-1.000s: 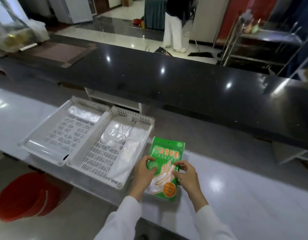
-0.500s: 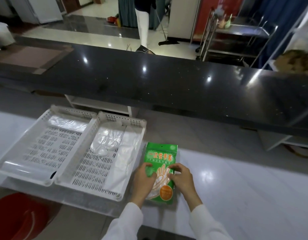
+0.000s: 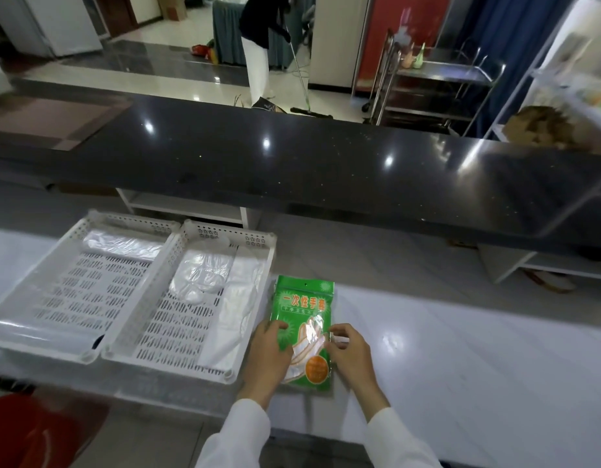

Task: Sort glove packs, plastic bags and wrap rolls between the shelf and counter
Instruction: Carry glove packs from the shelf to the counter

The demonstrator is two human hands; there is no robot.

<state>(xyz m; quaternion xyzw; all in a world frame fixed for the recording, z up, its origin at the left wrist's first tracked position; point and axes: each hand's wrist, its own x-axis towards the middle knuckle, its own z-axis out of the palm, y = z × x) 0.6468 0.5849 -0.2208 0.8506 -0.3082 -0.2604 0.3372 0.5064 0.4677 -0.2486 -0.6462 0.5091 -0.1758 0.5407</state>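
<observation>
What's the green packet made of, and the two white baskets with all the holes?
Green glove pack: thin glossy plastic film, probably; it shines and has a see-through window. The two white trays: hard moulded plastic, by their stiff rims and neat slots, slightly shiny.

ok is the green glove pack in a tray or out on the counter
Out. The glove pack lies flat on the white counter, just right of the right tray, with both hands' fingers on its lower half.

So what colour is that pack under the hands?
Green glove pack, with an orange circle low down; head view shows it.
</observation>
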